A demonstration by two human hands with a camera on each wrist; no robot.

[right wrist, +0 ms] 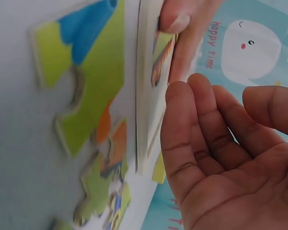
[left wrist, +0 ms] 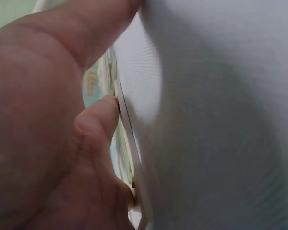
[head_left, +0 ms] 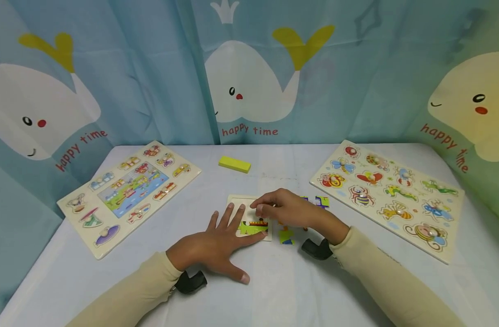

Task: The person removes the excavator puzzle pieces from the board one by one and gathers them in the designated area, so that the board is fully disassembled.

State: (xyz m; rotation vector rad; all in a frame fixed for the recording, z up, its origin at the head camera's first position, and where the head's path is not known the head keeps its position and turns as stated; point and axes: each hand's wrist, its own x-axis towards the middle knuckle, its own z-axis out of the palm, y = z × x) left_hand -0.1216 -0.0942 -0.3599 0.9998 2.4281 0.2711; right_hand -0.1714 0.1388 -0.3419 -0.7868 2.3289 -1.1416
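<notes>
A small cream puzzle tray point(head_left: 243, 197) lies flat on the table, with green picture pieces point(head_left: 249, 228) fitted along its near part. My left hand point(head_left: 220, 245) rests on it with fingers spread, fingertips on the tray and thumb out on the cloth. Above the tray's far right portion hovers my right hand point(head_left: 292, 210), its fingers loosely bent. Nothing sits between that thumb and fingers in the right wrist view. Loose jigsaw pieces lie right of the tray, among them a green one with blue point(head_left: 287, 237) and a green and purple one point(head_left: 323, 201), partly hidden by the right hand.
At the left lies a wooden knob puzzle board point(head_left: 83, 186) with vehicle and toy pictures. A larger insect puzzle board point(head_left: 380, 181) is at the right. A yellow block point(head_left: 234, 164) lies beyond the tray. Behind the table hangs a blue whale-print curtain point(head_left: 159, 91).
</notes>
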